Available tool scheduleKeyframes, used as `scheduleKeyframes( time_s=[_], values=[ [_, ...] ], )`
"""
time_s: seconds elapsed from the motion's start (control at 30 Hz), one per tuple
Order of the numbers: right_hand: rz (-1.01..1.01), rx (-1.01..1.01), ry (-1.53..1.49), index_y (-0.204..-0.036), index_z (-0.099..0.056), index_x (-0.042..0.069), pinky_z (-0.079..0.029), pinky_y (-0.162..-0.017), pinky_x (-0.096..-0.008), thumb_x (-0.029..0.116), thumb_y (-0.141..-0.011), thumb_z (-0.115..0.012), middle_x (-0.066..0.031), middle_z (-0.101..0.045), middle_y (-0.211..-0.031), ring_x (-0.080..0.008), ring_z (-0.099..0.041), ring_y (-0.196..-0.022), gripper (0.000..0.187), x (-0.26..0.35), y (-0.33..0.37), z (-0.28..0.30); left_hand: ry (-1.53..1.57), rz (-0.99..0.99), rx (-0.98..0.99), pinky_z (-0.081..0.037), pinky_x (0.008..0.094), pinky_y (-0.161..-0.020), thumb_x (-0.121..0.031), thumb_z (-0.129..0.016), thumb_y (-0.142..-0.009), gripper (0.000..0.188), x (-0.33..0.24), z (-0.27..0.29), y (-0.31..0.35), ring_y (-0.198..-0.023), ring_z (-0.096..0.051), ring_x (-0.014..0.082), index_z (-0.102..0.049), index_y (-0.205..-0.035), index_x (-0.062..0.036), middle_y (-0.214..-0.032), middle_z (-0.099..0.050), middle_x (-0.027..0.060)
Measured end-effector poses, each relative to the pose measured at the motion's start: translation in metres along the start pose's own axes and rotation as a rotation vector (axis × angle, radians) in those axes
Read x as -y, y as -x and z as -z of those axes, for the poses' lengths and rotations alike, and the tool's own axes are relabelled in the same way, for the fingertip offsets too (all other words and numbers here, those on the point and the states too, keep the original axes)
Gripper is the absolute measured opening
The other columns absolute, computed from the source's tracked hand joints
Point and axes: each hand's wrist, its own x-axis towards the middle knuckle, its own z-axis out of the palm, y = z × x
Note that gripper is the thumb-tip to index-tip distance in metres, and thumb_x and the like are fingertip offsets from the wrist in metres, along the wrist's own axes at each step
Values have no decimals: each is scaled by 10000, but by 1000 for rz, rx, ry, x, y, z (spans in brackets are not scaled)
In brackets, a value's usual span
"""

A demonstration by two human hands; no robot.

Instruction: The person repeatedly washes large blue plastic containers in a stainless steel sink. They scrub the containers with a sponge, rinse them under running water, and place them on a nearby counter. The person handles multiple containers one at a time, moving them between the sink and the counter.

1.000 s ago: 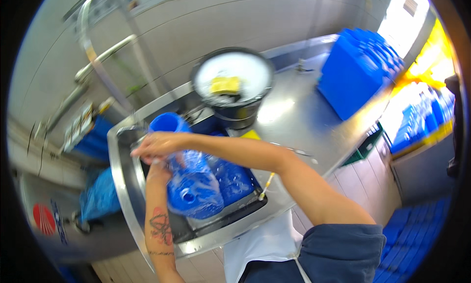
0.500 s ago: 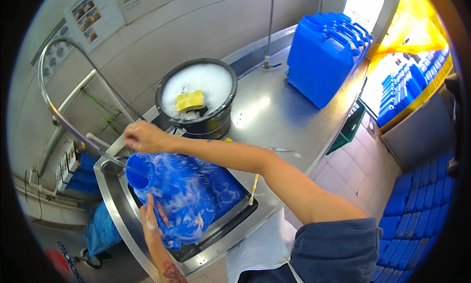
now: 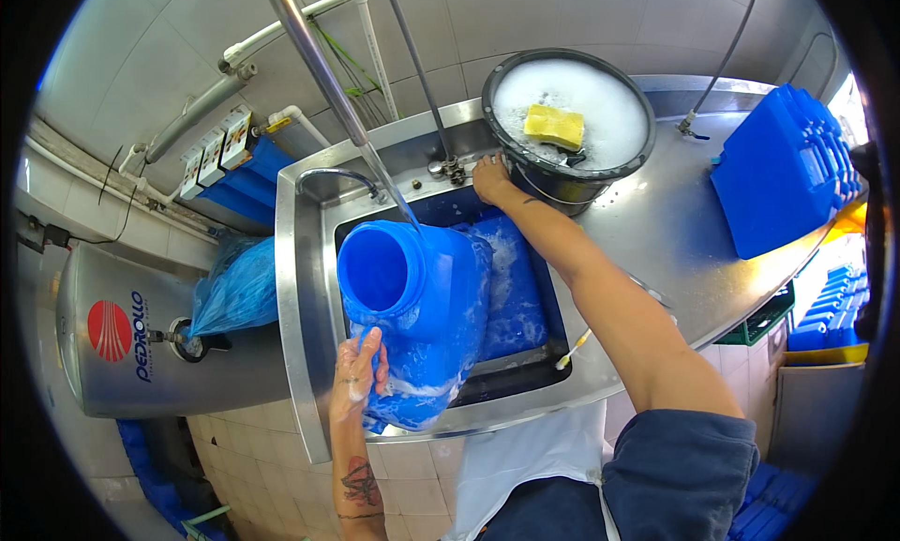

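A blue plastic jerrycan [image 3: 441,297] lies tilted over the sink [image 3: 292,353], its round mouth facing up and toward me. Suds streak its lower side. My left hand [image 3: 358,372] is closed on the jerrycan just below the mouth, thumb up. At the sink's back ledge my right hand [image 3: 491,179] reaches beside the tap valve [image 3: 455,170], its fingers curled; what they grip is hidden. A long metal spout [image 3: 323,72] comes down to the jerrycan's shoulder. Beneath, another blue soapy surface [image 3: 514,297] lies in the basin.
A black bucket [image 3: 570,187] of foam holds a yellow sponge [image 3: 553,126] on the steel counter [image 3: 656,213]. Several blue jerrycans [image 3: 778,171] stand to the right. A yellow-handled brush [image 3: 574,349] rests at the basin's edge. Left of the sink are a steel tank [image 3: 234,382] and blue bag [image 3: 239,288].
My view has swung left. My right hand has gone from above the jerrycan's mouth to the back ledge by the valve. Water splashing over the jerrycan no longer shows; its upper side has less foam.
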Motion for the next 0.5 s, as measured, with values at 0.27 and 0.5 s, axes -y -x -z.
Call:
scheduleKeyframes(
  time_s=[0.27,0.5],
  values=[
    [38,24,44,-1291,-552,24,-247,-1113,-591,217,-863,-591,-158,-512,-1370,-316,-430,-1304,472,-4,-11,4,2,3,-15,-290,256,-314,-475,-553,-957,518,-3,1,-4,-335,-390,126,-487,-657,-58,-459,-421,33],
    [79,111,103,-1220,-643,67,-310,-1079,-569,202,-913,-520,-144,-512,-1375,-303,-434,-1290,358,-3,-22,9,39,31,44,-319,262,-344,-451,-538,-975,478,-11,-4,-15,-359,-412,129,-507,-723,-46,-495,-451,40]
  ],
)
